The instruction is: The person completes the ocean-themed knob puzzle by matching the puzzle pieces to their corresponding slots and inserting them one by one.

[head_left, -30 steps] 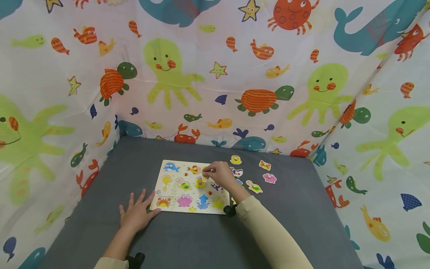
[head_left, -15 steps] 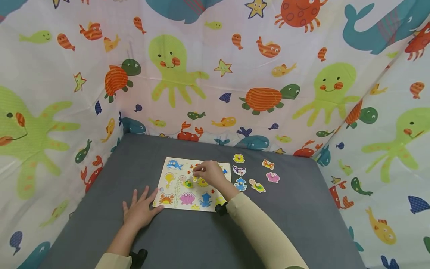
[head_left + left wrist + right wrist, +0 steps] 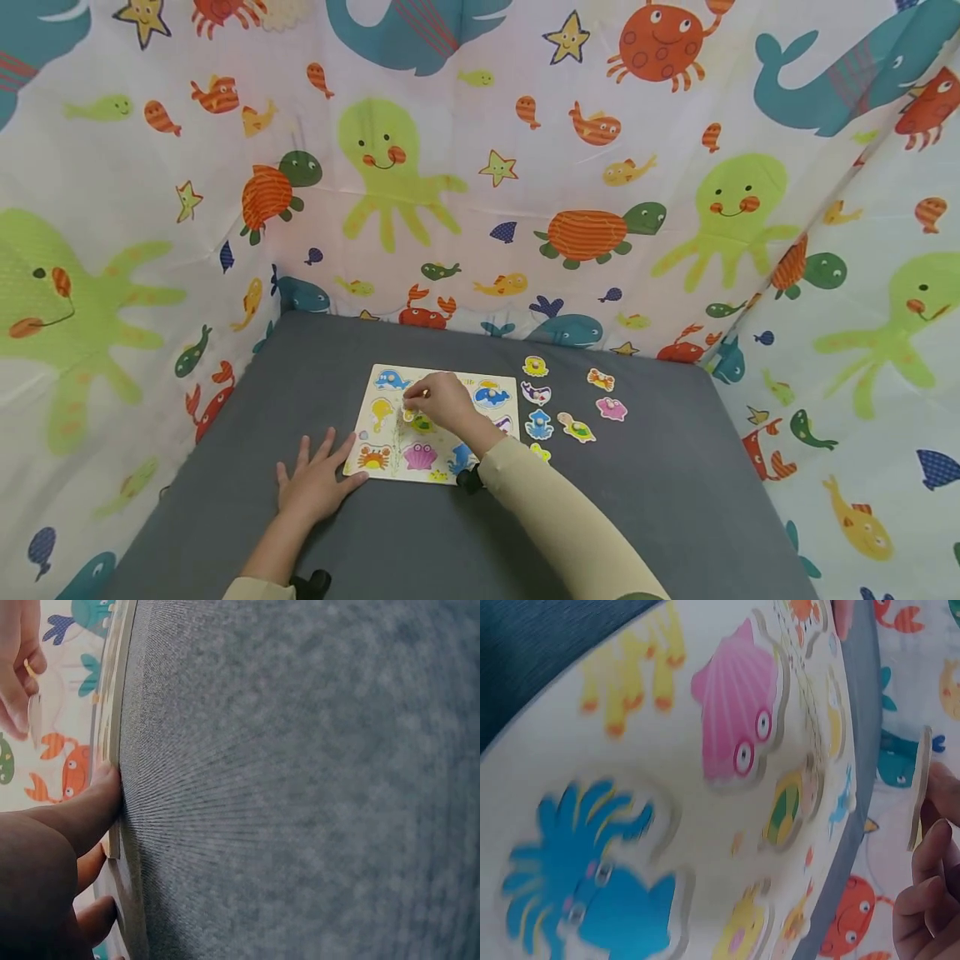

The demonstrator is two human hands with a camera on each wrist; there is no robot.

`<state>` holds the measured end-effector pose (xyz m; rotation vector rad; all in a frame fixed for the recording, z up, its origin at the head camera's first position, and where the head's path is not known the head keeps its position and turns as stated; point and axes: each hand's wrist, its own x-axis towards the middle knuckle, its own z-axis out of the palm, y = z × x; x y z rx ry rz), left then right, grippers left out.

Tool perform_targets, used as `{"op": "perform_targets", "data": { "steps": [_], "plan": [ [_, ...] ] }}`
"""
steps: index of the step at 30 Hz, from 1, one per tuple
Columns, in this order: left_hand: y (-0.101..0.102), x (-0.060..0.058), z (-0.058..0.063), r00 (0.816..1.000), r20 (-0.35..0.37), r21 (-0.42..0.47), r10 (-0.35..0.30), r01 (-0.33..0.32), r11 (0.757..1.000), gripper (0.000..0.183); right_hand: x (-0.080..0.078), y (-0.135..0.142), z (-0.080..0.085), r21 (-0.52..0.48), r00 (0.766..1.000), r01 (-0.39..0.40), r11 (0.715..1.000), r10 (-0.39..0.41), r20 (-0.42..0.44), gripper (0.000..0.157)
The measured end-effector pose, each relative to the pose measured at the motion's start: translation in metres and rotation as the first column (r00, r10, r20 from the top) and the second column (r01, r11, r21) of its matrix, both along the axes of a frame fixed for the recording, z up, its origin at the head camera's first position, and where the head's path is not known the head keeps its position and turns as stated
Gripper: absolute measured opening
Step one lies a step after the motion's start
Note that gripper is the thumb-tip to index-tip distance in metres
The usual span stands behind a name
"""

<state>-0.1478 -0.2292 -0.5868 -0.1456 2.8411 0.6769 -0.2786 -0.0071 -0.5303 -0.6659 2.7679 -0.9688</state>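
Note:
A wooden puzzle board (image 3: 405, 476) with sea-animal cut-outs lies on the grey table. My right hand (image 3: 444, 403) is above its upper left part, pinching a small puzzle piece. In the right wrist view, that piece (image 3: 920, 791) appears edge-on between thumb and fingers, above the board; its picture is turned away. My left hand (image 3: 315, 485), fingers spread, rests at the board's lower left corner. The left wrist view has the thumb (image 3: 90, 810) against the board's edge. Part of the board's middle is hidden behind my right hand and forearm.
Right of the board lie several loose pieces, among them a turtle (image 3: 577, 427), a blue squid (image 3: 538, 425), a pink shell (image 3: 611, 408) and a crab (image 3: 601, 380). A sea-animal-print curtain (image 3: 480, 208) stands behind and at both sides of the table.
My right hand has moved left across the board, carrying the puzzle piece from the upper right part to the upper left. The left hand stays at the corner. The head view has shifted slightly.

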Motion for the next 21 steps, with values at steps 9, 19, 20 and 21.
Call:
{"op": "perform_targets", "data": {
  "steps": [9, 19, 20, 21],
  "plan": [
    [0.000, 0.001, 0.000, 1.000, 0.001, -0.010, 0.006, -0.006, 1.000, 0.084, 0.001, -0.027, -0.005, 0.041, 0.999, -0.048, 0.998, 0.048, -0.013, 0.016],
    [-0.001, 0.003, -0.001, 1.000, -0.021, -0.019, 0.007, -0.008, 1.000, 0.082, -0.003, -0.044, -0.023, 0.092, 0.997, -0.053, 0.994, 0.057, -0.050, 0.013],
    [0.000, 0.003, -0.001, 1.000, -0.027, -0.017, 0.007, -0.008, 1.000, 0.082, -0.004, -0.044, -0.025, 0.099, 0.997, -0.051, 0.994, 0.056, -0.052, 0.013],
    [0.001, 0.002, -0.001, 1.000, -0.030, -0.016, 0.008, -0.009, 1.000, 0.081, -0.006, -0.044, -0.026, 0.105, 0.997, -0.050, 0.993, 0.056, -0.049, 0.013]
  ]
}}
